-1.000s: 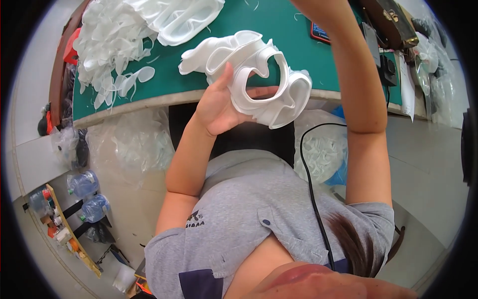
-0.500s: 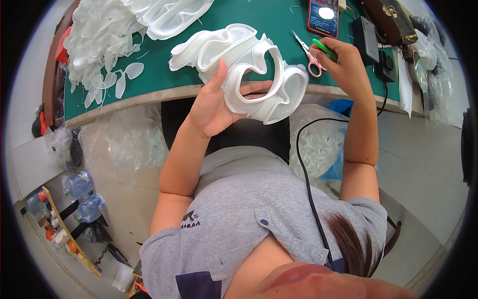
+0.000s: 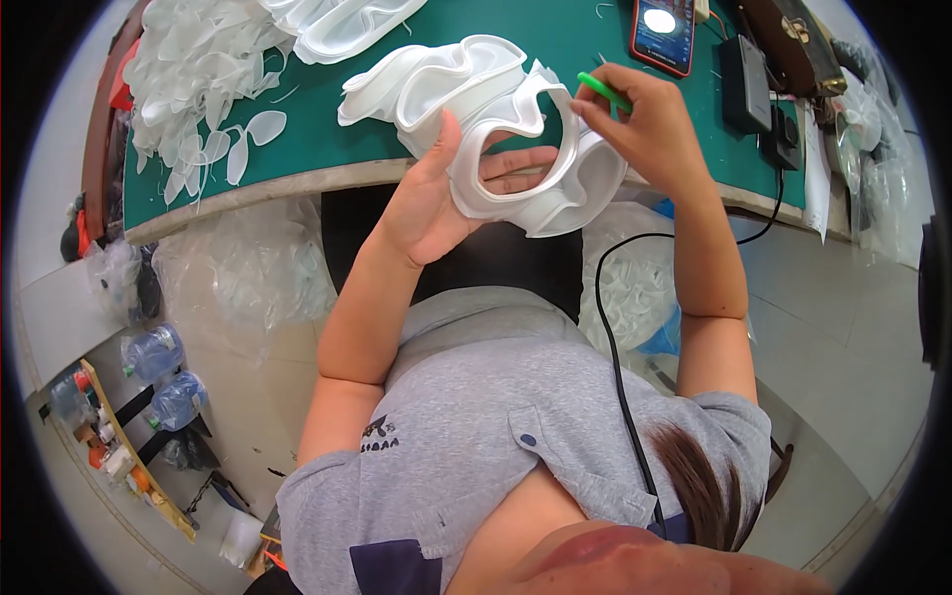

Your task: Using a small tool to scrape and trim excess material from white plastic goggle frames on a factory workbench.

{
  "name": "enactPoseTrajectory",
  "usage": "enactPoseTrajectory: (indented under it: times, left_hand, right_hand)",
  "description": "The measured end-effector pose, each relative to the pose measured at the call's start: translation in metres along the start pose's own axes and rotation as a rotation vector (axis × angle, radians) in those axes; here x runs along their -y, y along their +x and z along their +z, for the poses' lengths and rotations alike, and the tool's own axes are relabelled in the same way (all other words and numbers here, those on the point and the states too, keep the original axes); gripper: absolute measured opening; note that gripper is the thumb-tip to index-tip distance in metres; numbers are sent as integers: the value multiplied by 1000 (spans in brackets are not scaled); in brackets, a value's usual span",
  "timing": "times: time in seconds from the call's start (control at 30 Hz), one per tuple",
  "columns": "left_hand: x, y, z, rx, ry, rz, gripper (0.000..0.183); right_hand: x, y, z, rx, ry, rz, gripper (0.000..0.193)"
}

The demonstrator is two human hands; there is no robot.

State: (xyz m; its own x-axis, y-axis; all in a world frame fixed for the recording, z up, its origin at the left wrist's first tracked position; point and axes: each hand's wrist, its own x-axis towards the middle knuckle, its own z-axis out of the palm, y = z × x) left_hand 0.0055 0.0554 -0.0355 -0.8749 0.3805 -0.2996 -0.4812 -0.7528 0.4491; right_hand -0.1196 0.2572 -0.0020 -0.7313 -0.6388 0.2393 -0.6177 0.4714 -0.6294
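While gripping 1 white molded piece (image 3: 501, 114) from beneath with the left hand (image 3: 421, 208), over the near edge of the table (image 3: 337, 119), pinched 1 green tool (image 3: 603, 89) between thumb and fingers of the right hand (image 3: 650, 129), near the piece's rim. Had 1 phone (image 3: 664, 48) lying beyond.

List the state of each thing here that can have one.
White moulded piece: held
Left hand: gripping it
Green tool: held, partly hidden
Right hand: closed around it
Phone: screen lit, on green table
White offcuts: heaped, a few loose
Clear bag: holding white pieces
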Motion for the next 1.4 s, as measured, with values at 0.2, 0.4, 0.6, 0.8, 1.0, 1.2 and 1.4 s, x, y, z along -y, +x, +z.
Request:
enactPoseTrajectory:
  times: [0.2, 0.4, 0.6, 0.8, 1.0, 1.2, 1.4]
  left_hand:
    - [-3, -4, -5, 153, -174, -16, 74]
    - [-1, -4, -11, 243, -261, -4, 64]
    - [3, -4, -16, 393, -196, 183, 38]
    - [7, -10, -16, 160, 18, 347, 28]
    - [6, -10, -9, 37, 0, 403, 27]
    - [-12, -16, 7, 35, -71, 418, 26]
    - [-31, -24, 17, 6, -120, 284, 17]
  right_hand:
    - [-29, 15, -38, -374, -271, 88, 15]
    - [-33, 10, -45, -253, -125, -15, 17]
    - [-8, -17, -42, -179, -142, 260, 25]
    - [-20, -39, -30, -40, -172, 288, 25]
    - [-19, -38, -35, -8, -317, 286, 26]
    - [-30, -23, -31, -67, -421, 122, 25]
    - [2, -3, -35, -51, -143, -206, 29]
